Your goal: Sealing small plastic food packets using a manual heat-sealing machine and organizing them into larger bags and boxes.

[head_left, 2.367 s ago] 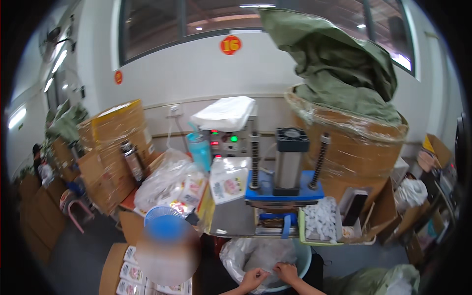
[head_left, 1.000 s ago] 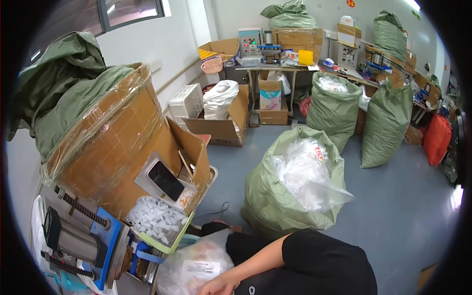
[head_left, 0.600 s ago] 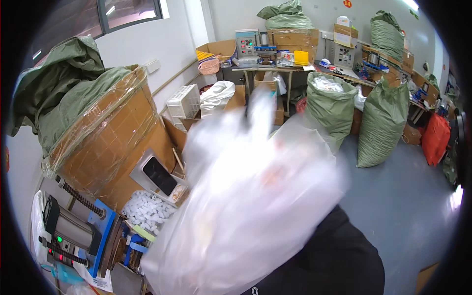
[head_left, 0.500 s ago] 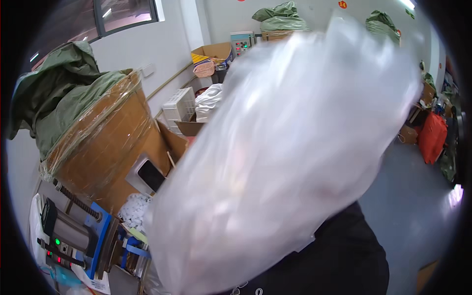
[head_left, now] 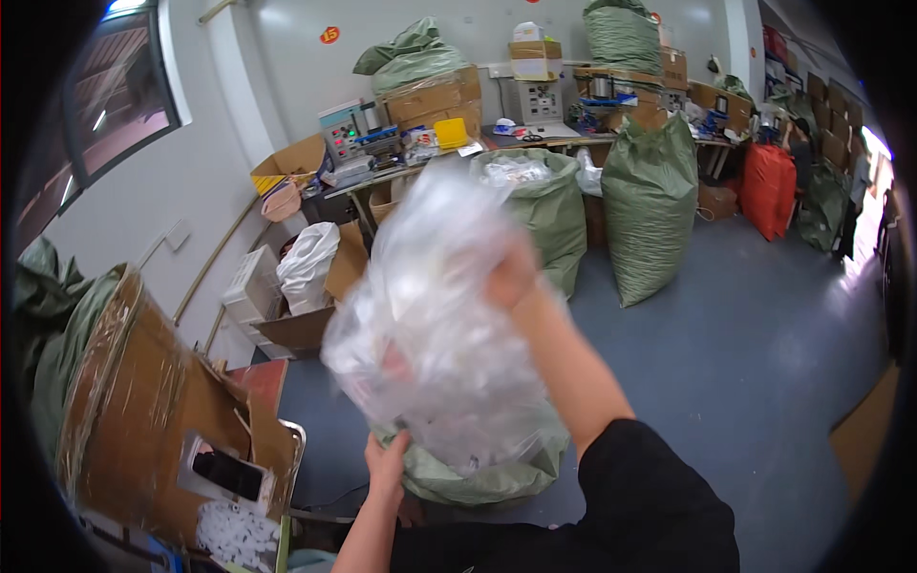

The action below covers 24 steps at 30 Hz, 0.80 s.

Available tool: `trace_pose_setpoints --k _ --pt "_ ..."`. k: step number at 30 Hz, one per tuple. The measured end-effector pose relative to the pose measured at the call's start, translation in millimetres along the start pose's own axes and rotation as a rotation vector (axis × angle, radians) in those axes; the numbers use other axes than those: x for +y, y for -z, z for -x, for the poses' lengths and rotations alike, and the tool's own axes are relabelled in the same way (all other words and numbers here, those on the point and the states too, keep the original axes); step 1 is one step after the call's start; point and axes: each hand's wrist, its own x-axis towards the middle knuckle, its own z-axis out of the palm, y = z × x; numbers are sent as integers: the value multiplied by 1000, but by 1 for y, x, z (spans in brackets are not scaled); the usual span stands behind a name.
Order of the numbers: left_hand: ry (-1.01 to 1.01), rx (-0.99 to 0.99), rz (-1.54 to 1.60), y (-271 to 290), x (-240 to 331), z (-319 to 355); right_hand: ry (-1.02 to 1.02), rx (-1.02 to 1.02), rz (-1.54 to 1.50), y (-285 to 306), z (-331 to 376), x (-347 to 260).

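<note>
A large clear plastic bag, blurred and bulging with contents I cannot make out, hangs in front of me. My right hand grips its upper right side, smeared by motion. The bag's lower end is over an open green woven sack standing close to my body. At the sack's left rim, my left hand is closed on the edge, its fingers partly hidden by the fabric.
On the left stands a taped cardboard box, with a phone and small white pieces beside it. Full green sacks and a red sack stand along the workbench beyond the grey floor.
The plastic bag, which filled most of the view, is now farther off and lower, over the green sack. Both hands have come into sight, and the view has turned right.
</note>
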Motion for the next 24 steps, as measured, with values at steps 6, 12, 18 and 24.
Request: trace_pose_setpoints --k 6,12,18,24 --pt "-50 -124 529 -6 52 23 -294 485 1552 202 203 180" --pt "-108 -445 -97 17 16 68 138 -328 1852 172 172 226" --pt "6 -208 345 82 1 101 -1139 -593 2074 7 45 115" --pt "295 -175 217 100 -17 101 -72 381 2201 21 37 8"
